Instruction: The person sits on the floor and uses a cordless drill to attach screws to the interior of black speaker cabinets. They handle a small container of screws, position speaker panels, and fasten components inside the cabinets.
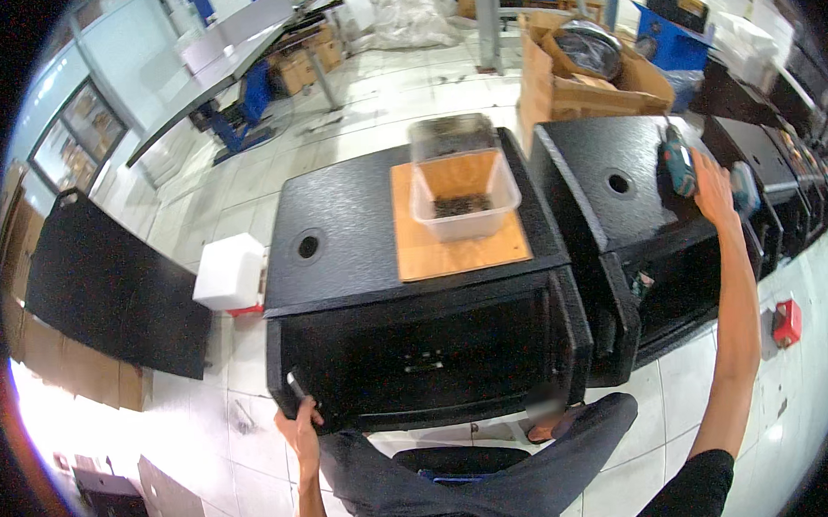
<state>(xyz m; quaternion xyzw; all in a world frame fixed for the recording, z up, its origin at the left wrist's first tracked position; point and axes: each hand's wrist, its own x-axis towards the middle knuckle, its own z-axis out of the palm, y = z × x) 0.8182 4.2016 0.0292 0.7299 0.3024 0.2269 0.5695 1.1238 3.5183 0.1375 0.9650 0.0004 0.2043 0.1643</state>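
My right hand (712,188) is wrapped around the grip of the drill (678,166), at the right side of the second cabinet's (581,173) top. My left hand (300,432) is at the lower left corner of the near cabinet (347,201), fingers curled; a silvery piece (296,385) rises just above them, and I can't tell whether I grip it or the cabinet's edge. On the near cabinet, a clear tub (468,227) with dark bits (462,205) sits on a board (416,258).
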